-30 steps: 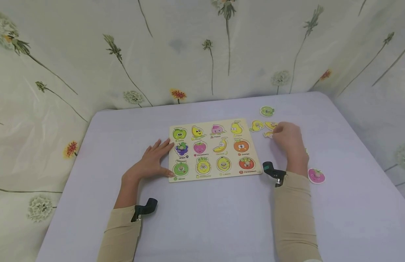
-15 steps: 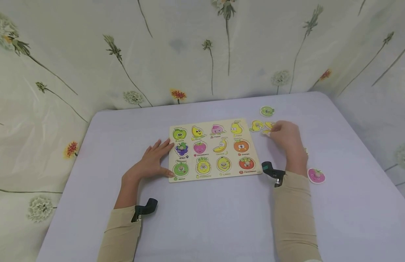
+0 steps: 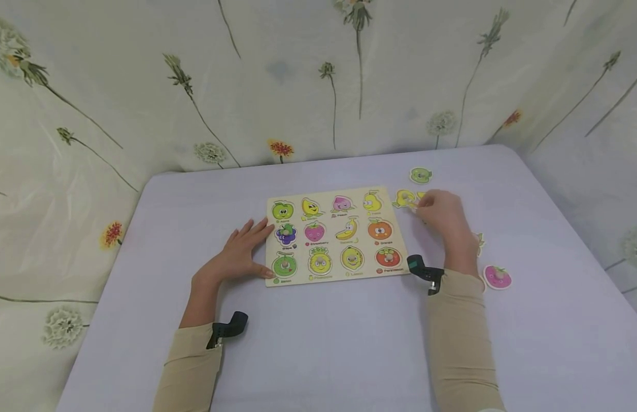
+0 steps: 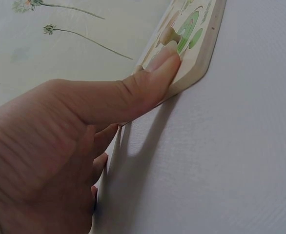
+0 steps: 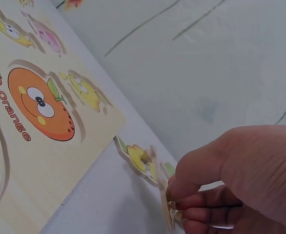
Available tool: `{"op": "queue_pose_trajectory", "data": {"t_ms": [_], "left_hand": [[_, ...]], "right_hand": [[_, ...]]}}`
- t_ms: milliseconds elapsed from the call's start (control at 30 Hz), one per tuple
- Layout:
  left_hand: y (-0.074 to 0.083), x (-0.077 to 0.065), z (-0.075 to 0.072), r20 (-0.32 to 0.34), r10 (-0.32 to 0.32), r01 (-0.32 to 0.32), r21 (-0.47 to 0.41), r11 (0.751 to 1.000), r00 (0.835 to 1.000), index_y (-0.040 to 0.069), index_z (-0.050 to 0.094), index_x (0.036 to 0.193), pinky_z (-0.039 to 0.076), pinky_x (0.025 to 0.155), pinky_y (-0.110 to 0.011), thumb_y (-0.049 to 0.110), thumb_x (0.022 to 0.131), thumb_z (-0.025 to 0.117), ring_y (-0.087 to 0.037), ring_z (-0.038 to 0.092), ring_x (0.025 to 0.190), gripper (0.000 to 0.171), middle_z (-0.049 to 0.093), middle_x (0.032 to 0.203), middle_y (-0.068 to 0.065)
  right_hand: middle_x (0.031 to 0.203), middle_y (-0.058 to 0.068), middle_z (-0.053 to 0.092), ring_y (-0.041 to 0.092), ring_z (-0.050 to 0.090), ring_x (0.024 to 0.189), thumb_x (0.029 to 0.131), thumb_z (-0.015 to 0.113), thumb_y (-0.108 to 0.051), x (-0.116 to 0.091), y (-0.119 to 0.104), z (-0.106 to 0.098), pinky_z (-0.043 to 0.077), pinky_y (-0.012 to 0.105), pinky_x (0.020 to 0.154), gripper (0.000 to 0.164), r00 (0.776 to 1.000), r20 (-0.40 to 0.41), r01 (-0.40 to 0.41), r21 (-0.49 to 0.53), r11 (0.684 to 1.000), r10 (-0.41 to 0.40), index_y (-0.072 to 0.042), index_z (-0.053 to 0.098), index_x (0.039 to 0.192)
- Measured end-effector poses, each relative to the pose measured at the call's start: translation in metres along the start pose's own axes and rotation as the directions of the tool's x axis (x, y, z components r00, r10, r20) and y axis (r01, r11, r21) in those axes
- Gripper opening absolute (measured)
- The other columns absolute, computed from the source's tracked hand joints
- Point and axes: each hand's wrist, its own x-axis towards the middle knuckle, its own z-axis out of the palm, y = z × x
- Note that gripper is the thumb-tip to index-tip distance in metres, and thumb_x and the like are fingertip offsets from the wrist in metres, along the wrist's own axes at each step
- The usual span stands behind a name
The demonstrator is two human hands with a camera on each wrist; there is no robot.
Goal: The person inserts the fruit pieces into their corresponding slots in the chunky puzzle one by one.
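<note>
A wooden fruit puzzle board (image 3: 299, 225) lies on the white-covered table. Knobs stand up from the grape, melon, pineapple, lemon and persimmon; the orange shape (image 5: 40, 102) shows as a bare recess. My left hand (image 3: 238, 254) rests at the board's left edge, fingers spread along its side, thumb (image 4: 165, 66) on the near corner by the melon. To the right of the board, my right hand (image 3: 444, 214) pinches a puzzle piece (image 5: 163, 190), tilted edge-on in the right wrist view, so its picture is hidden. A yellow fruit piece (image 5: 135, 156) lies just beyond it.
A green piece (image 3: 420, 175) lies at the table's far right. The pink strawberry piece (image 3: 497, 277) sits right of my right sleeve, and another piece (image 3: 480, 243) is partly covered by that wrist. A flowered curtain (image 3: 390, 86) hangs behind the table (image 3: 323, 343).
My right hand has shifted slightly left toward the board, tilting up the pinched piece. More of the piece behind the right wrist shows. The left hand and the board have stayed put.
</note>
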Motion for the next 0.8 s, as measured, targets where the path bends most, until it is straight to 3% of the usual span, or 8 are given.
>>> {"op": "queue_pose_trajectory", "data": {"t_ms": [200,800], "left_hand": [[0.000,0.000,0.000,-0.002,0.003,-0.003,-0.003,1.000,1.000,0.021,0.025,0.159,-0.002,0.126,-0.059,0.052,0.065,0.087,-0.034,-0.002,0.157,0.116,0.013,0.169,-0.002],[-0.003,0.003,0.001,-0.006,0.005,-0.004,0.018,1.000,1.000,0.022,0.024,0.159,-0.001,0.126,-0.058,0.055,0.065,0.086,-0.032,-0.002,0.157,0.117,0.012,0.169,0.000]], "right_hand": [[0.099,0.017,0.065,0.028,0.056,0.087,0.091,0.058,-0.016,-0.001,-0.005,0.000,0.047,0.032,0.069,0.023,0.999,0.028,0.015,-0.002,1.000,-0.015,0.000,0.065,0.106],[0.103,0.018,0.065,0.031,0.055,0.092,0.085,0.060,-0.014,-0.001,-0.024,0.006,0.046,0.037,0.076,0.022,0.992,0.103,0.073,-0.051,0.996,-0.068,-0.001,0.066,0.100]]}}
